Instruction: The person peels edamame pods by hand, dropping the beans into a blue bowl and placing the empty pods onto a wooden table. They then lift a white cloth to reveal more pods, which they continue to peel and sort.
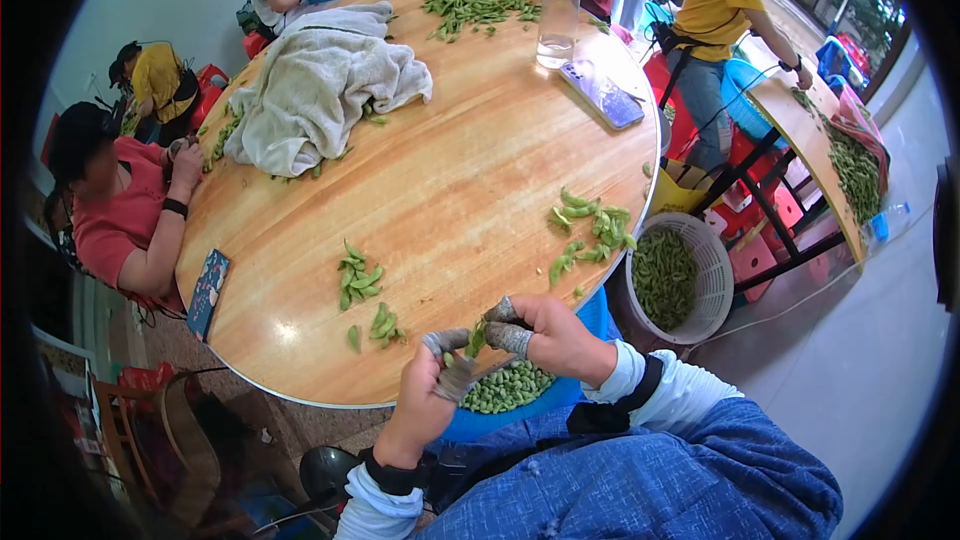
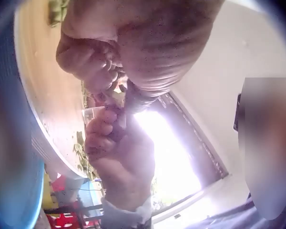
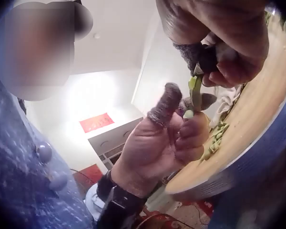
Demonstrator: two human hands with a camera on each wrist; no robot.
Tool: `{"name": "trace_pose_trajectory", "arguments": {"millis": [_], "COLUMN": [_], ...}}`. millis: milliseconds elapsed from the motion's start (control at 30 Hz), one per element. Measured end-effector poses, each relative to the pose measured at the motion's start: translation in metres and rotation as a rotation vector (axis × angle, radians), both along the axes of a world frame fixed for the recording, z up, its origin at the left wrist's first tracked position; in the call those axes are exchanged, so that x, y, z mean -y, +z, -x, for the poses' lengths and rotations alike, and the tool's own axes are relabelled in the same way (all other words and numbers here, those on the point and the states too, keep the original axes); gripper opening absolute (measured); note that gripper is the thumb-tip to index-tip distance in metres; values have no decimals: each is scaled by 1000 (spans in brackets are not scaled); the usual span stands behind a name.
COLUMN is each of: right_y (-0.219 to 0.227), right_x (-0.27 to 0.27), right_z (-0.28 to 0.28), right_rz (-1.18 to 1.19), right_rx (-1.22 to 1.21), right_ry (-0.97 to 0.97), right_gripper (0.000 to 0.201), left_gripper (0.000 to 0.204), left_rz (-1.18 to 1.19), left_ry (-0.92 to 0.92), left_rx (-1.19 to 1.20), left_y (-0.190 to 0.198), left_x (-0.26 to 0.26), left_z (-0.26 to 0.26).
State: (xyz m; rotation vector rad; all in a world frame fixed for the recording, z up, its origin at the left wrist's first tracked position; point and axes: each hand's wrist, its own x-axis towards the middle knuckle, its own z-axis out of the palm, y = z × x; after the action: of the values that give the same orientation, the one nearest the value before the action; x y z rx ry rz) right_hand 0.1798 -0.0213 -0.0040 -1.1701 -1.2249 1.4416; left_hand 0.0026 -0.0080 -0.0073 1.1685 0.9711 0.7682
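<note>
Where the two hands meet, low centre in the head view, a pod [image 1: 476,341] is held by both ends, presumably to steady it. The right hand [image 1: 562,337] pinches the upper end between wrapped digits; the left hand [image 1: 424,397] curls its fingers about the lower end, its thumb raised clear in the right wrist view. Grey wraps [image 1: 508,339] probably guard the skin. One forearm rises from the bottom edge, the other slants in from lower right, converging above a basin [image 1: 472,427] of beans [image 1: 508,387], apparently placed to catch what falls. Loose pods [image 1: 359,278] lie near the table's [image 1: 470,200] lower rim, seemingly for easy reach.
</note>
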Motion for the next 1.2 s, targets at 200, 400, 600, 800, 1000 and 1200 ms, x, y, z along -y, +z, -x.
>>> {"name": "trace_pose_trajectory", "arguments": {"millis": [200,400,600,800,1000,1200], "right_y": [3,-10,-16,-16,-22,-17], "right_x": [2,3,2,5,7,8], "right_z": [4,8,11,8,6,6], "right_rz": [148,109,34,134,158,57], "right_rx": [-259,-281,-161,-424,-462,-374], "right_ry": [102,134,116,205,181,215], "right_gripper": [12,13,13,17,16,17], "left_gripper": [19,26,29,31,22,13], "left_rz": [-563,-690,-973,-948,-797,-431], "left_ry": [-185,-192,-201,-68,-115,-47], "left_rx": [-482,-520,-751,-489,-483,-117], "left_y": [2,-7,-5,-34,-21,-35], "left_x": [0,-1,1,6,4,12], "left_z": [2,2,5,4,0,-2]}}
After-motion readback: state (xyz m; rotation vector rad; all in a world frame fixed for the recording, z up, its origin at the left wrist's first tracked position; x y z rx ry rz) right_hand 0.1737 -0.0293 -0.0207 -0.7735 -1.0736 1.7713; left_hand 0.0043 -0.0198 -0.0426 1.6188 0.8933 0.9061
